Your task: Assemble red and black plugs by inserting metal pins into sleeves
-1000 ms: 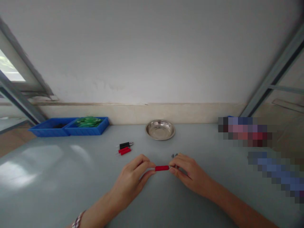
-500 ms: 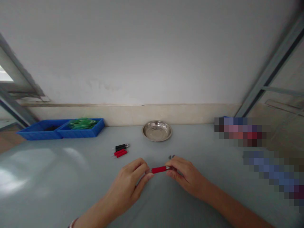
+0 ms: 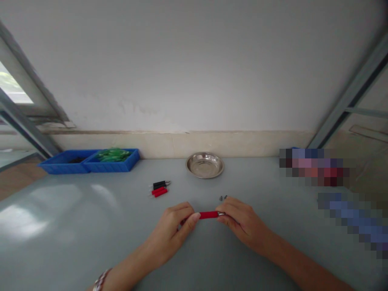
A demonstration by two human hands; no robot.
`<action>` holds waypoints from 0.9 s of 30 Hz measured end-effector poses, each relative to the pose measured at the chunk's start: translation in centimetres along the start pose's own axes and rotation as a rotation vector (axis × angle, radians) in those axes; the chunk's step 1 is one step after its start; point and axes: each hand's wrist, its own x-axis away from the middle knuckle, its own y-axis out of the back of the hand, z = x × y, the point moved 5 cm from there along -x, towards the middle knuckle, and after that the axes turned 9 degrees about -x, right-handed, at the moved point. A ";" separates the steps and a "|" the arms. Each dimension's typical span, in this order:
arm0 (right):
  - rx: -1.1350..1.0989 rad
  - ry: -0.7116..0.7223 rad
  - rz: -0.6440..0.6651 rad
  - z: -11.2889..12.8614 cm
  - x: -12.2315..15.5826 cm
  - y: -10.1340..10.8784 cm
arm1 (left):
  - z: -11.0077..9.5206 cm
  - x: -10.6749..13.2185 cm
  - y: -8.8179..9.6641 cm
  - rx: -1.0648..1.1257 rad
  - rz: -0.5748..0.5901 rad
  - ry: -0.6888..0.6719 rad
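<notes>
A red pen-like piece, with a silvery metal end at the right, is held level between both hands, just above the table. My left hand pinches its left end between thumb and fingers, which hide that end. At the metal end, my right hand has thumb and fingertips closed around the tip. Two small dark bits lie just beyond the right fingers. Farther left lie red pen-like pieces beside black pen-like pieces, their ends thin and pale or silvery.
A round steel dish stands near the wall. At the back left are two blue trays, one with green pieces and the other with something dark. Blurred-out items lie along the right side of the grey table.
My left fingers have slid onto the red part and now cover its left end, which showed earlier. My right hand keeps its pinch at the metal end. The whole view has shifted slightly.
</notes>
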 end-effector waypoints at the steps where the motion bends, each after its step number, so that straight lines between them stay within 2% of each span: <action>1: 0.013 0.009 -0.005 0.0 0.0 0.0 | 0.0 0.0 0.0 0.005 0.004 -0.001; 9: 0.017 0.057 -0.022 0.6 -0.1 0.1 | -0.4 0.4 0.2 0.063 -0.093 -0.117; 15: 0.037 0.059 -0.026 0.8 -0.1 0.2 | -0.5 0.4 0.4 0.036 -0.100 -0.170; 23: 0.127 -0.003 -0.017 0.0 0.0 -0.3 | 0.3 0.0 0.4 -0.111 -0.102 -0.134; 27: 0.130 -0.067 -0.013 -0.3 0.0 -0.4 | 0.4 -0.2 0.5 -0.162 -0.123 -0.167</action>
